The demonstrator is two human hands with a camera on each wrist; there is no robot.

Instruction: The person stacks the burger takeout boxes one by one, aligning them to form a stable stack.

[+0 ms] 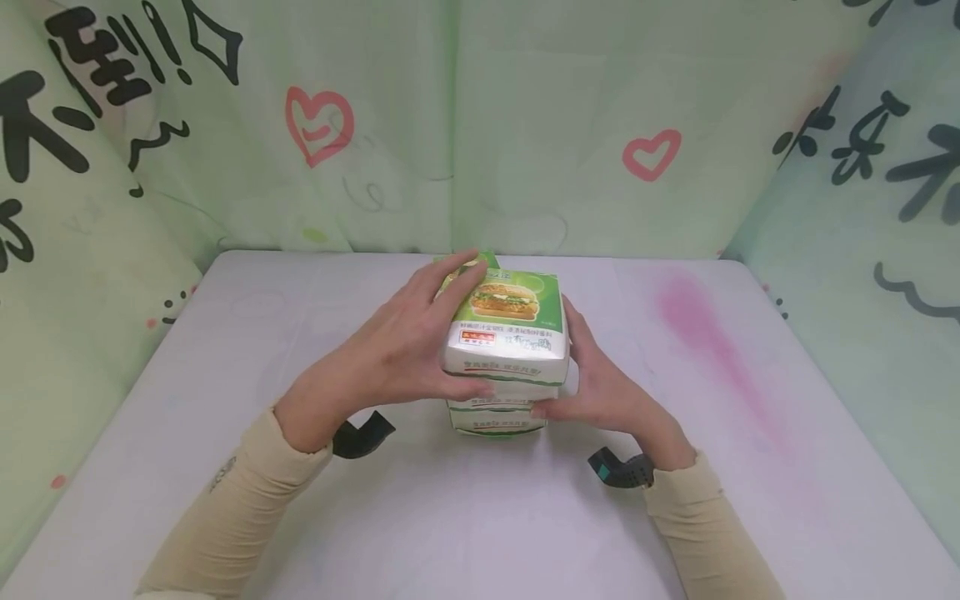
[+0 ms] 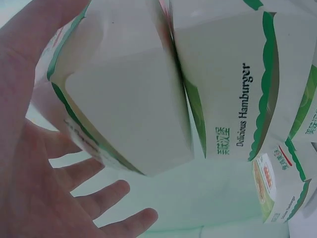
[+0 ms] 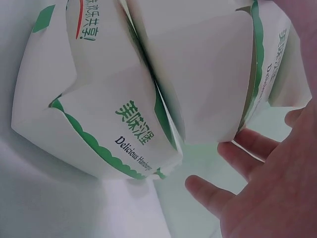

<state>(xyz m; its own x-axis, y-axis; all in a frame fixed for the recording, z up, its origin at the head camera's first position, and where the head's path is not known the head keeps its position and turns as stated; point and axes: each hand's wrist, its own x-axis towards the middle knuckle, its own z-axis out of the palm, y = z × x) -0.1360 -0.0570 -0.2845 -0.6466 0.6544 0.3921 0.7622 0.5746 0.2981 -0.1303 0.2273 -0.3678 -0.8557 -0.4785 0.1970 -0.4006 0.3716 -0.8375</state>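
Hamburger boxes stand in a stack at mid-table, white below with green trim. The top hamburger box [image 1: 506, 304] has a burger printed on its green lid. My left hand [image 1: 393, 342] grips it from the left, thumb along the front, fingers reaching over the far edge. From the right, my right hand [image 1: 603, 383] steadies the stack, its thumb at the front near the lower hamburger box [image 1: 498, 421]. In the right wrist view, fingertips touch the upper box [image 3: 198, 74] near its lower corner. A narrow gap parts it from the box beneath [image 3: 109, 114].
Another green-topped box [image 1: 487, 259] shows behind the stack, mostly hidden; the left wrist view has a further box [image 2: 285, 183] at lower right. Black wrist mounts [image 1: 363, 435] sit under both wrists. A printed green curtain [image 1: 525, 125] borders the white table [image 1: 450, 517].
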